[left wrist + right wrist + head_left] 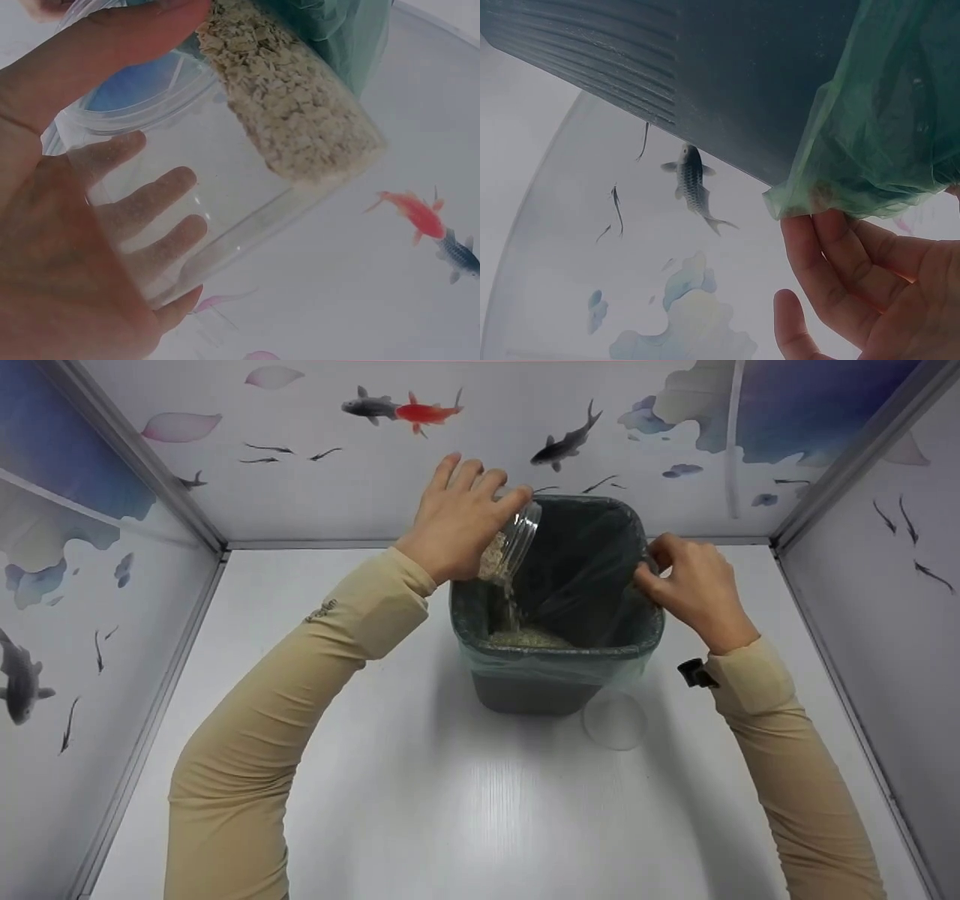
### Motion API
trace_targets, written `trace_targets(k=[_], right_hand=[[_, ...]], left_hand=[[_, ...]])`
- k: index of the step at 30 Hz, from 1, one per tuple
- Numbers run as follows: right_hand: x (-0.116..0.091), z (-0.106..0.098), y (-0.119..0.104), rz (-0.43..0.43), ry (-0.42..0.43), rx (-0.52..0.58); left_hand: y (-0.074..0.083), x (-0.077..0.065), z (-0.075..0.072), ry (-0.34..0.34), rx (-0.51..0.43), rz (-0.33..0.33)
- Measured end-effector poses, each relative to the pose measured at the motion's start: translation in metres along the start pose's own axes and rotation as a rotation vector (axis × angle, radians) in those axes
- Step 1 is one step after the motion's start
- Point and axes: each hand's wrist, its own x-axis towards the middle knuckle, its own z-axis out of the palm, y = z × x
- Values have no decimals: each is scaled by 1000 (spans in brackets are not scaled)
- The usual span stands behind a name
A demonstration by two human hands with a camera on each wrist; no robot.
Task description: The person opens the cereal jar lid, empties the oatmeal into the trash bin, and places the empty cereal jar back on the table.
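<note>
Left hand: the left hand [457,523] is clamped round a clear plastic jar [520,540], the thumb on one side and the fingers spread along the other (they show through the wall in the left wrist view).
Jar: tilted over the left part of the bin's opening, its mouth turned inward; pale oat-like flakes [289,97] lie banked along one side of it.
Pour: a thin stream of flakes drops from the mouth to a heap [529,637] inside the bin.
Bin: a dark grey plastic waste bin [536,697] stands upright near the back wall, a translucent green liner [555,666] folded over its rim.
Right hand: the right hand [694,585] pinches the liner at the bin's right rim, fingers together at its edge.
Lid: a clear round disc [615,721], probably the jar's lid, lies flat on the white table [480,817], just beside the bin's base.
Sleeves: both beige sleeves [262,735] reach the wrists, with a black piece [697,673] at the right cuff.
Walls: white panels [300,502] printed with fish.
</note>
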Motion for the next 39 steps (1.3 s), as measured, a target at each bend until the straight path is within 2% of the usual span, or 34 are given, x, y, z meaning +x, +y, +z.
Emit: trace_targets(k=[8,15,39], right_hand=[[-1,0,0,5,-7,1],[-2,0,1,0,-2,1],[-1,-1,-1,-10,-14,-13]], left_hand=[[2,2,-1,-48,4,-6],[4,6,-4,-122,46,-7],[8,8,-3,-112,75,-14]])
